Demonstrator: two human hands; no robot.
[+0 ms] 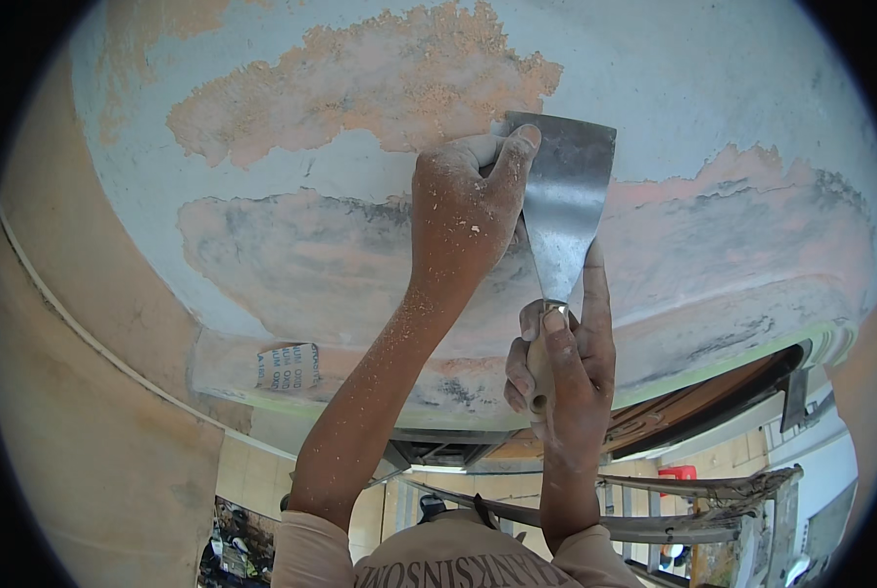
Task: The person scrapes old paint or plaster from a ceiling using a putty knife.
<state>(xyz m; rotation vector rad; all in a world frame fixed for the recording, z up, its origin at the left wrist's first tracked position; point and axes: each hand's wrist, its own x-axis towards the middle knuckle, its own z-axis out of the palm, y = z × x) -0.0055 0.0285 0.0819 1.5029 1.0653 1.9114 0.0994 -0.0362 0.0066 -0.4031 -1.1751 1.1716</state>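
A broad metal putty knife [567,169] points upward, its blade in front of a wall [674,95] with peeling and patched paint. Around its handle [541,375] my right hand [574,360] is closed, the thumb at the ferrule and the index finger stretched along the blade's neck. Dust and small flakes cover my left hand [471,198], whose thumb tip lies at the blade's upper left edge. Its fingers are curled, and whether they pinch the blade is partly hidden. A folded piece of sandpaper [288,366] rests on the ledge below the patched area, left of my left forearm.
Below the ledge's pale green edge [725,375] is a dark carved wooden surface [674,411]. A worn ladder [688,529] stands at the lower right, with a red object [677,474] beyond it. Assorted items lie on a dark surface [236,544] at lower left.
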